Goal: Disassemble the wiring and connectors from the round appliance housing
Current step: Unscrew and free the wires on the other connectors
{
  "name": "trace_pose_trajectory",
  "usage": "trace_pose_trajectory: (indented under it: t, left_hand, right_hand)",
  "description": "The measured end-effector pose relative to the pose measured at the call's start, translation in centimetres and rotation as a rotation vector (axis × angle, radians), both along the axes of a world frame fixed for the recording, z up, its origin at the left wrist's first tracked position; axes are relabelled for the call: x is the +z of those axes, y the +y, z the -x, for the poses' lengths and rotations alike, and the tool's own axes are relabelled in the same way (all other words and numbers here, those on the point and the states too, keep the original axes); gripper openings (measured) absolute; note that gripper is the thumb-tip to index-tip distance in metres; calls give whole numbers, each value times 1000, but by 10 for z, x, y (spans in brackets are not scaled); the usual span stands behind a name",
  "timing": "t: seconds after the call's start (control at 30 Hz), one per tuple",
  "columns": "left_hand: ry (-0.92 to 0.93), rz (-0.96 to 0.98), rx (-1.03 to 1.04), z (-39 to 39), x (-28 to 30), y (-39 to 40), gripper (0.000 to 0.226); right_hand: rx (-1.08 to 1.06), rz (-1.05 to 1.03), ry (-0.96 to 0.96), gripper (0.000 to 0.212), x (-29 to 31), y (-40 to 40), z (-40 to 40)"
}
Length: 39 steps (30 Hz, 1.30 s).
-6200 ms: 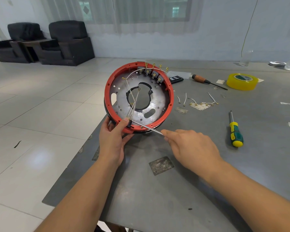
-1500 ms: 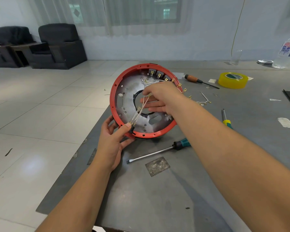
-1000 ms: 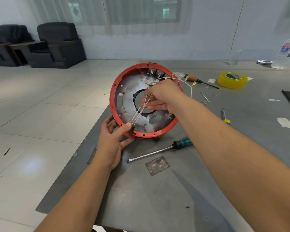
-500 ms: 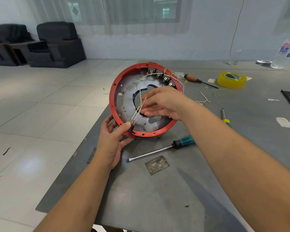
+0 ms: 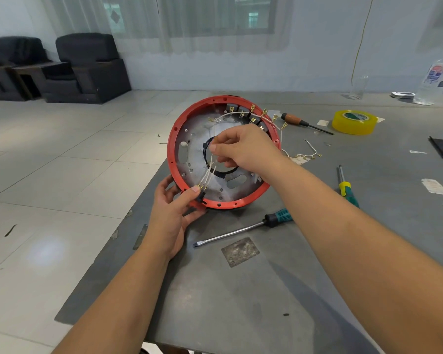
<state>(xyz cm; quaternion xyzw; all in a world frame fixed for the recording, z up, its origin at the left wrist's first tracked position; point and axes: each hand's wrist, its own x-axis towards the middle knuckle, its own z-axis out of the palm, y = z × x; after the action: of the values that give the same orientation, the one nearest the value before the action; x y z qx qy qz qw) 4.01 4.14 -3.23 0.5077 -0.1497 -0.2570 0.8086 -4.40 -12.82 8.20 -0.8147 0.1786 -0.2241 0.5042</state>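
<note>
The round housing (image 5: 189,129), a red ring around a grey metal plate with a central hole, stands tilted on its edge on the grey table (image 5: 241,302). My left hand (image 5: 173,213) grips its lower rim, thumb pressing a small black connector (image 5: 202,196). Thin white wires (image 5: 207,175) with brass terminals run up from that connector. My right hand (image 5: 243,149) pinches these wires over the plate's centre. More white wire with brass terminals (image 5: 264,114) loops along the top of the ring.
A teal-handled flat screwdriver (image 5: 243,227) lies just below the housing. A yellow-green screwdriver (image 5: 345,187), a wooden-handled one (image 5: 302,122), yellow tape (image 5: 354,121), loose removed wires (image 5: 307,155) and a bottle (image 5: 437,77) lie to the right. The table's left edge is near my left hand.
My right hand put down the teal screwdriver, went to the top connectors, then came down to the plate's centre and now pinches the wires there. The left hand kept its hold.
</note>
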Motion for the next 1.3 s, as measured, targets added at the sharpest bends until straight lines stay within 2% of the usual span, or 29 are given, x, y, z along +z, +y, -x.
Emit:
trace_pose_trajectory:
  t: [0.1, 0.23, 0.3, 0.5, 0.7, 0.77, 0.9, 1.0, 1.13, 1.3]
  left_hand:
    - [-5, 4, -5, 1, 1, 1, 78]
    - [13, 8, -5, 2, 1, 0, 78]
    - [14, 12, -4, 1, 1, 0, 74]
    - [13, 15, 1, 2, 2, 0, 78]
    - [38, 15, 20, 2, 3, -1, 78]
    - [38, 15, 21, 1, 2, -1, 81]
    - [25, 14, 24, 1, 1, 0, 79]
    - [20, 7, 24, 1, 2, -1, 80]
    - [2, -7, 14, -1, -1, -1, 70]
    - [-7, -17, 12, 0, 1, 0, 85]
  right_hand:
    - [40, -101, 34, 13, 4, 2, -3]
    - [65, -213, 47, 11, 3, 0, -2]
    - [49, -253, 48, 19, -1, -3, -3]
    - [-54, -190, 23, 17, -17, -2, -2]
    - [-219, 38, 83, 24, -27, 2, -2]
    - [-204, 70, 86, 25, -28, 5, 0]
    - [-70, -36, 90, 18, -31, 12, 1]
    - [-42, 5, 101, 20, -33, 15, 2]
    - [-24, 41, 109, 25, -33, 20, 3]
    - [-52, 147, 125, 27, -33, 24, 0]
